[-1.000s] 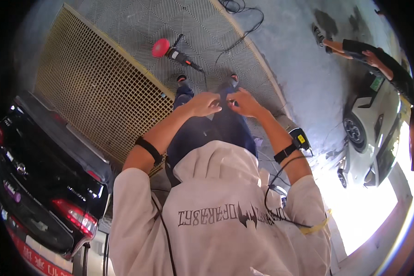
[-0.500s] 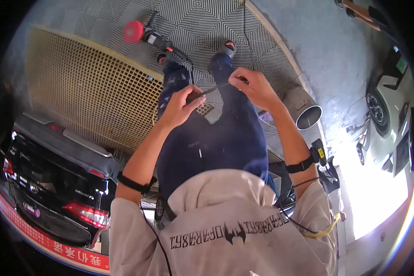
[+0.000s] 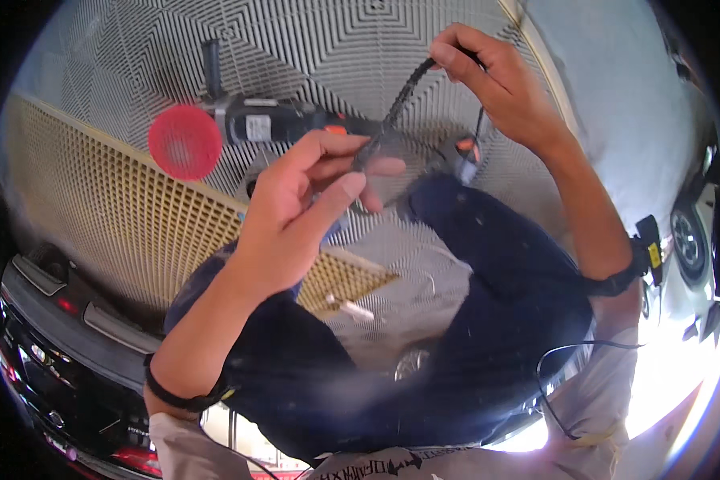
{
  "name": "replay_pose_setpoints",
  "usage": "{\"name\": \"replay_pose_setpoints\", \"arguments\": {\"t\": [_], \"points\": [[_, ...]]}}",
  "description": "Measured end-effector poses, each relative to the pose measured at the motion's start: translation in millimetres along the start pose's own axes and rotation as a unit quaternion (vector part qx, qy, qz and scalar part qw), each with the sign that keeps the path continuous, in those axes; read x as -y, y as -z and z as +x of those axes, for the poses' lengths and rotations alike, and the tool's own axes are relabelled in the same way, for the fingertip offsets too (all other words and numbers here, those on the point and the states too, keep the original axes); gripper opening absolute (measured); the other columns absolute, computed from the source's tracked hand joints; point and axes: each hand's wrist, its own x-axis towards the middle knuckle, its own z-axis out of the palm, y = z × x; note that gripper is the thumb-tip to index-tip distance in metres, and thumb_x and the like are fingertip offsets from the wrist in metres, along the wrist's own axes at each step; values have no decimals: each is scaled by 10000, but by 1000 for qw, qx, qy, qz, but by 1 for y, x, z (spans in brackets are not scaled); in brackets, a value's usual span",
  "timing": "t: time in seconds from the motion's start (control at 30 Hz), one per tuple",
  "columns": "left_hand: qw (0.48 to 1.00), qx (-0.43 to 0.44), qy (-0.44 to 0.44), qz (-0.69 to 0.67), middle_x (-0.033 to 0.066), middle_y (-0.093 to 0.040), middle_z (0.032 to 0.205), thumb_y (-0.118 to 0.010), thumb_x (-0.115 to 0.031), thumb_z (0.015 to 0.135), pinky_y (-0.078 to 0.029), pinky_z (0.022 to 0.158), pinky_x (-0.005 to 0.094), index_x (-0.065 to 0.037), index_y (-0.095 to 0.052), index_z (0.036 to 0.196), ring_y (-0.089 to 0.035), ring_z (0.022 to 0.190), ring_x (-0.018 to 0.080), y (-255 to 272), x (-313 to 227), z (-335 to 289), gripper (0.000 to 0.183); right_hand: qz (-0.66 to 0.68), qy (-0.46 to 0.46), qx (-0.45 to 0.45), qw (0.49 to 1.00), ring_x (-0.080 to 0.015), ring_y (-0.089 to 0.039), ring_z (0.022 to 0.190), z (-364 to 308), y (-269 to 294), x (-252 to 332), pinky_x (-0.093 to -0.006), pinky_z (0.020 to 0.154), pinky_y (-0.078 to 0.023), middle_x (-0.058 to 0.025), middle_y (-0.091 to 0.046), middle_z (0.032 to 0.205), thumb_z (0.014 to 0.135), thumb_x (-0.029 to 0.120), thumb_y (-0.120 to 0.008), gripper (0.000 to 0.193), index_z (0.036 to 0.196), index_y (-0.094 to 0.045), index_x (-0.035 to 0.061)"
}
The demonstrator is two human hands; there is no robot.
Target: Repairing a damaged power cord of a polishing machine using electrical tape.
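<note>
A black cable (image 3: 407, 90), thick and ridged, curves between my two hands above the floor. Its upper end is pinched by my right hand (image 3: 500, 84), and a thinner length hangs below that hand. My left hand (image 3: 296, 204) has thumb and fingers closed around the lower part, slightly blurred. Just beyond my left hand, a black power polisher (image 3: 276, 120) lies on the floor. It has a round red pad (image 3: 186, 142) at its left end, a black side handle (image 3: 211, 68) and an orange-red switch area by the grip.
I am crouched over patterned floor matting (image 3: 312, 48). A yellowish grating (image 3: 120, 184) spans the left side. Behind it stands a dark car (image 3: 72, 360); another car's wheel (image 3: 687, 236) shows at far right. A small white object (image 3: 352, 308) lies between my knees.
From standing, I have bent down into a crouch, bringing the polisher and floor closer. My right hand has risen and moved right, with the cable stretched between both hands.
</note>
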Motion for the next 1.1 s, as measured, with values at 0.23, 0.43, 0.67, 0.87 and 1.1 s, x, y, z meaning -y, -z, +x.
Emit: {"name": "replay_pose_setpoints", "arguments": {"t": [0.23, 0.43, 0.67, 0.87, 1.1], "points": [[981, -153, 48, 107, 70, -665, 931, -574, -32, 918, -513, 766, 257, 31, -579, 1086, -635, 796, 129, 65, -2, 43, 180, -42, 119, 13, 992, -264, -532, 675, 81, -21, -50, -353, 646, -413, -112, -543, 726, 961, 332, -510, 341, 910, -568, 0], [980, -94, 44, 168, 53, -681, 887, -513, -181, 975, -479, 734, 246, -15, -638, 999, -623, 840, 103, 106, -1, 64, 209, -330, 304, -137, 883, -321, -522, 979, 117, -24, -32, -440, 850, -420, -126, -551, 975, 855, 210, -610, 206, 969, -558, 47], [978, -19, 19, 207, 45, -670, 875, -510, -161, 974, -483, 716, 246, 24, -634, 1003, -609, 800, 91, 87, 5, 81, 224, -142, 263, 80, 951, -316, -575, 883, 84, -49, -1, -398, 768, -474, -128, -571, 929, 807, 181, -646, 223, 953, -554, 38], [993, -27, -24, 112, 123, -686, 941, -402, -178, 1010, -525, 739, 290, 31, -597, 1071, -667, 841, 186, 75, -6, 75, 292, 175, 53, 95, 979, -150, -589, 682, 66, -31, -11, -295, 614, -468, -39, -616, 763, 860, 132, -647, 197, 994, -569, 10], [986, -36, -6, 164, 142, -699, 897, -460, -168, 989, -473, 601, 236, 17, -592, 1028, -666, 723, 153, 52, -30, 65, 230, 250, 8, 85, 964, -22, -531, 598, 46, -10, -4, -159, 503, -405, -49, -657, 813, 862, 79, -679, 190, 1000, -569, 9]]}}
